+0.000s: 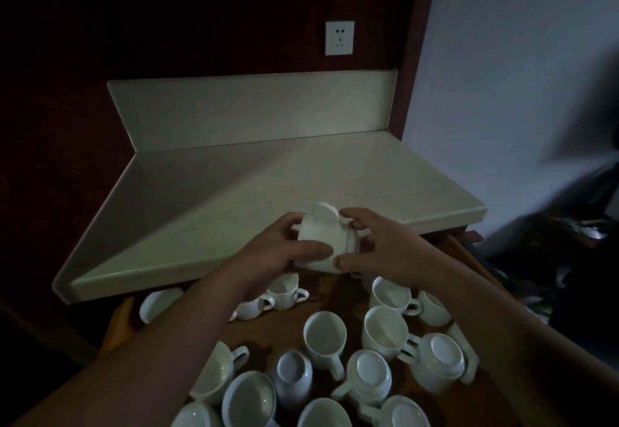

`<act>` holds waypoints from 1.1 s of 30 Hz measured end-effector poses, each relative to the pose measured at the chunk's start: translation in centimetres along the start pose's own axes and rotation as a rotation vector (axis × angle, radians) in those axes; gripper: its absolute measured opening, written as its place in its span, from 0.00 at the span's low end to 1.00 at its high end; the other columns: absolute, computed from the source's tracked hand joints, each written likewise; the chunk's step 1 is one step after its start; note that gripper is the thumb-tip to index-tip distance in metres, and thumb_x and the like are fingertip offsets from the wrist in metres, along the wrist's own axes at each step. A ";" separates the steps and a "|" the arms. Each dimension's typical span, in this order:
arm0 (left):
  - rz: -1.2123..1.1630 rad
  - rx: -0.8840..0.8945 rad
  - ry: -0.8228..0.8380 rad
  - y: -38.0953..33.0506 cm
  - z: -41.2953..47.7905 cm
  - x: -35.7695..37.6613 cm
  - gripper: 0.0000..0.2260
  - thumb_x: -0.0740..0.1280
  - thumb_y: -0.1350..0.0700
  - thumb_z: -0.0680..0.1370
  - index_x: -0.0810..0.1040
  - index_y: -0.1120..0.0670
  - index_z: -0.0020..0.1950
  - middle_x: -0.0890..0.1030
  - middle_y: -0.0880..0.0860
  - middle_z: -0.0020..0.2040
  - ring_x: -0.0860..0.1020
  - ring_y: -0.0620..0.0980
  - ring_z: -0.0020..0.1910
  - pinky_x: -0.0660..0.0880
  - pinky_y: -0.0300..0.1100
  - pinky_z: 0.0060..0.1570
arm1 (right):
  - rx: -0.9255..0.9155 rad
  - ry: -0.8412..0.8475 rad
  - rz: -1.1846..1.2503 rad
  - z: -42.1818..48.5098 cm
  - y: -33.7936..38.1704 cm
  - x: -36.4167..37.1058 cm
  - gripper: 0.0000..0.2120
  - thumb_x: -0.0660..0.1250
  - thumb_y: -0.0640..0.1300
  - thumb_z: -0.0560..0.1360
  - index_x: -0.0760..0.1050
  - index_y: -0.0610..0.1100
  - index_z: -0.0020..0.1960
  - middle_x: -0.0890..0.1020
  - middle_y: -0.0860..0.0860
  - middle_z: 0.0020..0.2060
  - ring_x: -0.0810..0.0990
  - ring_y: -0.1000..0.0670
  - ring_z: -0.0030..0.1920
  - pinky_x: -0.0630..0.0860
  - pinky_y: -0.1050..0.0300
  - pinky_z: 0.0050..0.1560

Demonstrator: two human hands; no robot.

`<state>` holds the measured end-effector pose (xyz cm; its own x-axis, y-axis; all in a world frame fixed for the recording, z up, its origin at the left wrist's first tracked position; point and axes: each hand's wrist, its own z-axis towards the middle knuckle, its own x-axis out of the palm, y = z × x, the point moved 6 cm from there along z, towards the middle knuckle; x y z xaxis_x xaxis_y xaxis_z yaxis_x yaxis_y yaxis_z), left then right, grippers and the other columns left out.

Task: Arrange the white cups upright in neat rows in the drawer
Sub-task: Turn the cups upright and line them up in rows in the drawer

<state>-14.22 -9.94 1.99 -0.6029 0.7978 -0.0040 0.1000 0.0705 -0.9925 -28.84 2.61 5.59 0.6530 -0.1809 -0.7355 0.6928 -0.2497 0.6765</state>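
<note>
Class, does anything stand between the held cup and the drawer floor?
Nothing visible directly. The left hand and right hand hold the cup over a bare patch of drawer; other cups crowd both sides of it.

Forearms stretched forward, left hand [274,256] and right hand [385,249] close together, both gripping one white cup [325,235]

Bottom-row cups [323,415] are cropped; the held cup [325,229] is blurred.

We note a dim frame: the countertop [234,175] catches most light; right of it, blur smears the frame edge.
</note>
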 end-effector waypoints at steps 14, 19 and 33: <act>1.226 0.467 -0.053 -2.6 -0.3 2.5 0.45 0.76 0.36 0.72 0.58 0.47 0.83 0.67 0.50 0.75 0.68 0.51 0.71 0.74 0.52 0.65 | 0.016 0.135 -0.041 1.2 1.4 2.1 0.18 0.76 0.52 0.76 0.79 0.47 0.63 0.84 0.51 0.55 0.82 0.54 0.52 0.76 0.65 0.49; 1.208 0.514 -0.103 -0.9 -0.2 2.9 0.42 0.77 0.40 0.73 0.60 0.46 0.82 0.68 0.49 0.76 0.68 0.51 0.72 0.73 0.53 0.68 | 0.067 0.109 -0.055 1.9 -0.6 2.6 0.18 0.75 0.50 0.78 0.77 0.46 0.65 0.83 0.49 0.57 0.82 0.49 0.56 0.74 0.63 0.48; 1.236 0.088 -0.111 9.5 -1.2 -3.7 0.09 0.69 0.44 0.78 0.82 0.48 0.52 0.83 0.48 0.50 0.81 0.49 0.49 0.78 0.47 0.49 | 0.313 -0.036 -0.047 2.5 -8.5 7.4 0.21 0.78 0.63 0.66 0.79 0.55 0.53 0.85 0.56 0.38 0.83 0.58 0.37 0.78 0.61 0.34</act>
<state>-10.05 -11.53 -7.31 -0.2064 0.2457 -0.9471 0.5970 -0.7353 -0.3209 -30.66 1.02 -5.73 0.6074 -0.1948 -0.7702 0.5903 -0.5381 0.6016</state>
